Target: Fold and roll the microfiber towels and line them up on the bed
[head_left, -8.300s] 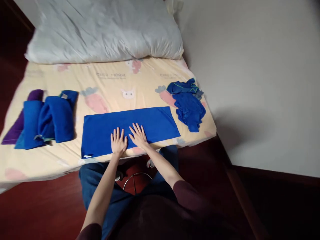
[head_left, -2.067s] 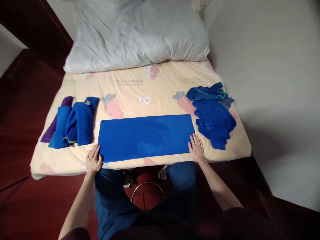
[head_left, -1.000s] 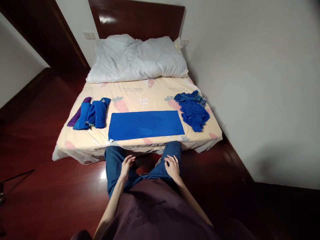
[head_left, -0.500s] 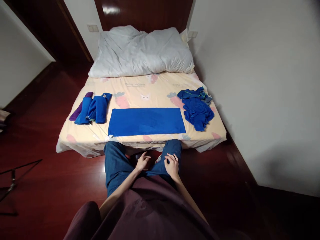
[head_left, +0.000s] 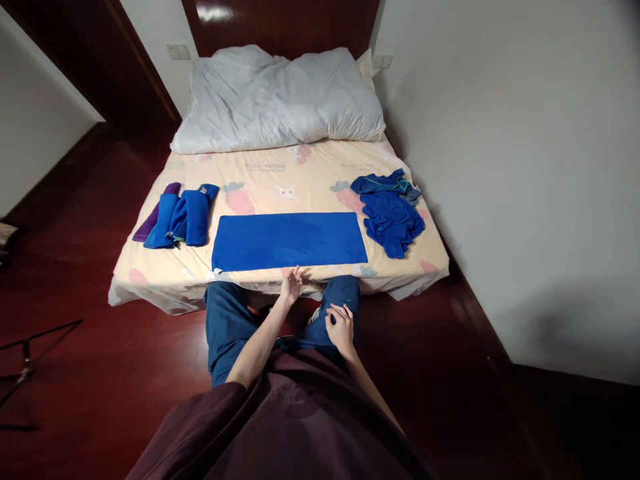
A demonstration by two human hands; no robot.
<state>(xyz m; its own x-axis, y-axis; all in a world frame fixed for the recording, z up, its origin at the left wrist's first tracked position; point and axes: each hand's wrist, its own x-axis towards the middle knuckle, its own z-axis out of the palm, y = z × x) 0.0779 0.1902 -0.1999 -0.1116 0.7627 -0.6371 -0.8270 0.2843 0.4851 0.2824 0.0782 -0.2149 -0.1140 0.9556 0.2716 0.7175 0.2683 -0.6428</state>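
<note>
A blue towel [head_left: 290,241] lies flat as a long rectangle across the front of the bed, a small white tag at its near left corner. My left hand [head_left: 291,285] is raised at the bed's edge, fingers apart and holding nothing, its fingertips close to the towel's near side. On my right thigh rests my right hand [head_left: 341,327], empty, with its fingers loosely curved and apart. Left of the flat towel sit several rolled towels, among them a blue roll [head_left: 199,219] and a purple roll [head_left: 157,213]. To its right is a crumpled heap of blue cloths [head_left: 393,217].
The bed [head_left: 270,190] has a pale patterned sheet, with a grey-white quilt [head_left: 285,103] bunched at the headboard. A wall [head_left: 500,167] runs along the right. Black metal legs [head_left: 27,363] stand on the dark red floor at left.
My left hand has moved forward from my lap to the edge of the bed near the flat towel. My right hand stays on my thigh. The view has shifted slightly.
</note>
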